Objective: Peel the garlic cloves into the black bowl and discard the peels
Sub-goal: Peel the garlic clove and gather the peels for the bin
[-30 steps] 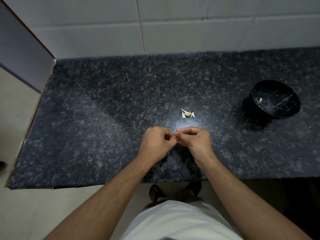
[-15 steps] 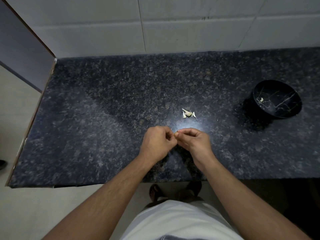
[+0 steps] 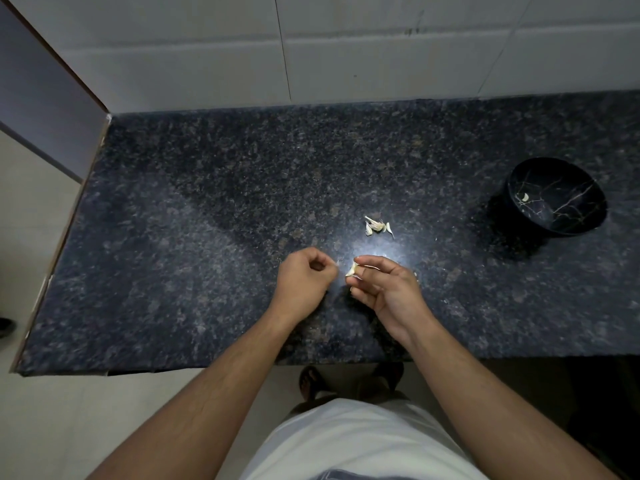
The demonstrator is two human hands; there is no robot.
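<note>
The right hand (image 3: 388,289) pinches the clove (image 3: 352,269) between thumb and forefinger; the other fingers are loosely spread. The clove's tip points left, toward the left hand (image 3: 304,277), which is just beside it, fingers curled; whether these hold a peel scrap cannot be told. The bowl (image 3: 568,216) lies well apart to the right, nearer the right hand. Loose peels (image 3: 378,226) lie beyond the hands.
</note>
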